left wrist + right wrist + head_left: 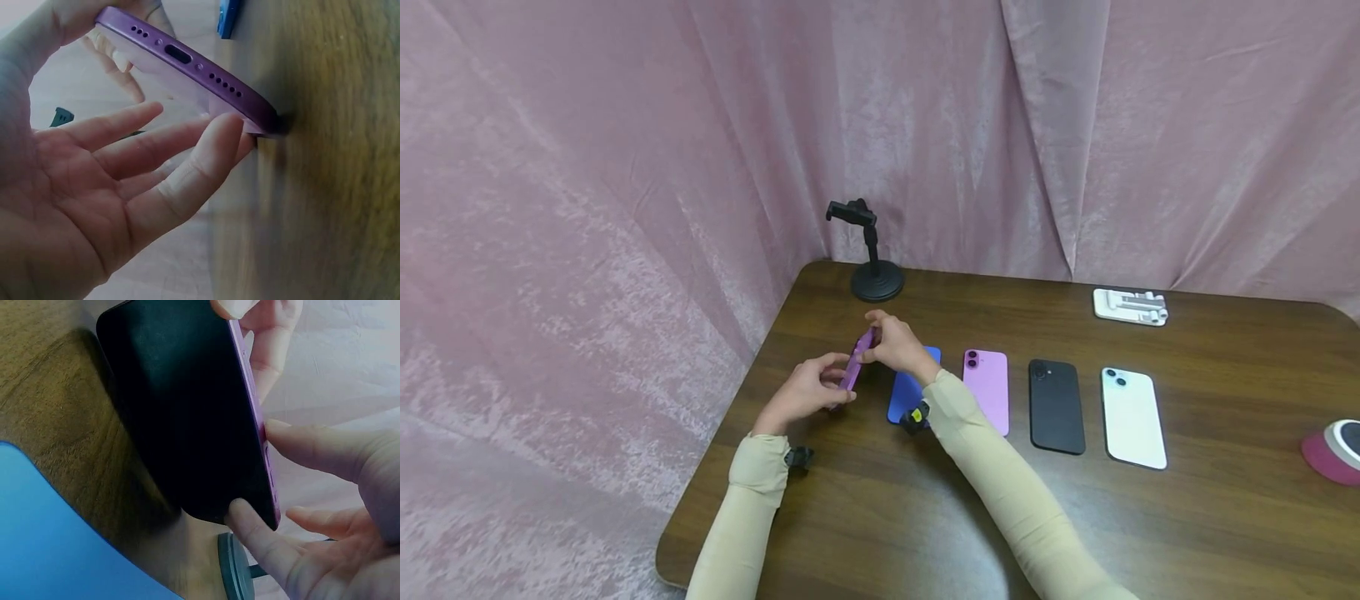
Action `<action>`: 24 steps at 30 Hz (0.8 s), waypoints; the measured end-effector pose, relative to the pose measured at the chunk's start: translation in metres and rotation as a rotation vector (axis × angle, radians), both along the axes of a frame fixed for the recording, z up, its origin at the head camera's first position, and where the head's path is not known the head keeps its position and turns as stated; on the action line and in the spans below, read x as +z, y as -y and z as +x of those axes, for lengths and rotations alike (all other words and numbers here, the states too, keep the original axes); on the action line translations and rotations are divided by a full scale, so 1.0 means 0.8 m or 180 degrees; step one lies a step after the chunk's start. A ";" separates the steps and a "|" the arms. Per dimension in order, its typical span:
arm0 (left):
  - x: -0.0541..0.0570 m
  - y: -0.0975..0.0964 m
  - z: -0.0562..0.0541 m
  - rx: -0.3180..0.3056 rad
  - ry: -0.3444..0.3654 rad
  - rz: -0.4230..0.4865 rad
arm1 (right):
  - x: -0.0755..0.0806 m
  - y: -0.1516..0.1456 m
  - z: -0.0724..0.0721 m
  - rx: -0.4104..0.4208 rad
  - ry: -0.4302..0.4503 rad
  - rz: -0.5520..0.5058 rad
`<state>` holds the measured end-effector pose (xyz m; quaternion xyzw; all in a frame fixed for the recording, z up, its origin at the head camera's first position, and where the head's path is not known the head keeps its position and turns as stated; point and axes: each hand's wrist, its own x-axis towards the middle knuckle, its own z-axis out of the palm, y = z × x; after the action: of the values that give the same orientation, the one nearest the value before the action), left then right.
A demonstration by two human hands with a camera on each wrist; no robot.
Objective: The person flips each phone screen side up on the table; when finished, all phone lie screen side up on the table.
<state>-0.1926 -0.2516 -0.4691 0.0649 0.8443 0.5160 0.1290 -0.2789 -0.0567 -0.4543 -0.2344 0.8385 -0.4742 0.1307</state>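
Note:
A purple smartphone (855, 364) is held tilted on its long edge, low over the left part of the table. My left hand (807, 390) grips its near end. In the left wrist view the phone's bottom edge (181, 56) shows a charging port and speaker holes. The right hand (898, 344) holds the far end, with fingertips on the side edge and on a corner of the dark screen (181, 412). Under the right wrist lies a blue phone (904, 397), partly hidden by that arm.
Right of the blue phone lie a pink-purple phone (988, 390), a black phone (1056, 407) and a white phone (1133, 418). A black phone stand (877, 281) stands behind the hands. A folded white stand (1130, 307) and a pink-and-white round object (1332, 454) are farther right.

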 end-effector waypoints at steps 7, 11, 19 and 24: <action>0.001 0.006 0.001 -0.0058 0.0060 0.0192 | -0.003 0.001 -0.001 0.0037 0.0087 0.0090; 0.001 0.010 0.002 -0.0099 0.0082 0.0181 | -0.007 0.001 -0.002 0.0085 0.0114 0.0134; 0.007 0.012 0.004 -0.0171 -0.0024 0.0036 | -0.018 0.000 -0.004 0.0172 0.0187 0.0089; 0.011 0.010 0.006 -0.0241 -0.0110 -0.0068 | -0.021 -0.001 -0.004 0.0220 0.0229 0.0032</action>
<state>-0.1878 -0.2592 -0.4602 0.1042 0.8489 0.5005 0.1345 -0.2825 -0.0562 -0.4708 -0.2454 0.8270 -0.4733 0.1783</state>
